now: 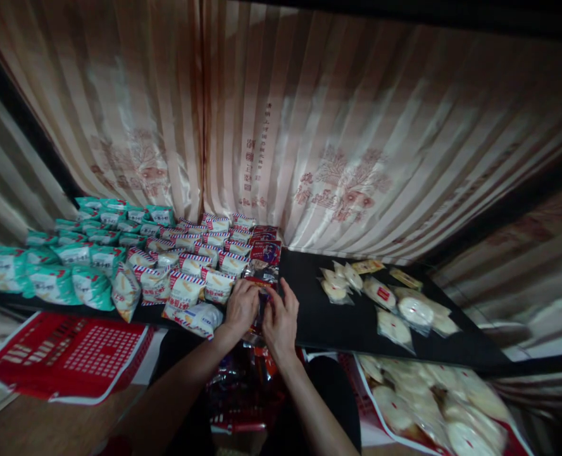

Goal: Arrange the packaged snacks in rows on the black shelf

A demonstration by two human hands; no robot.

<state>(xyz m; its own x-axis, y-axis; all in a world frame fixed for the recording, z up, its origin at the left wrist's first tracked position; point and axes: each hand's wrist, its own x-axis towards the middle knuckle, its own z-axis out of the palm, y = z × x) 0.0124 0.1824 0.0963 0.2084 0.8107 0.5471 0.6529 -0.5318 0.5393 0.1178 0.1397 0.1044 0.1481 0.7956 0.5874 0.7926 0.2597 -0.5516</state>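
Both of my hands are at a dark red snack packet (262, 305) lying at the front of the black shelf. My left hand (242, 308) has its fingers bent over the packet's left side. From the right, my right hand (280, 322) grips the same packet, one finger held a little away from the others. Parts of the packet are hidden under my fingers. Behind it runs a row of similar dark red packets (266, 253). Just left of my left hand stand rows of white snack bags (186, 289) with striped edges, and one white bag (196, 316) lies tilted at the front edge.
Green snack bags (50, 283) fill the shelf's left end. Clear-wrapped pale round items (414, 310) lie on the black shelf (309, 304) at right. Below are a red bag (86, 358), a container of dark packets (238, 423) and more pale rounds (428, 396). A curtain (357, 126) hangs behind.
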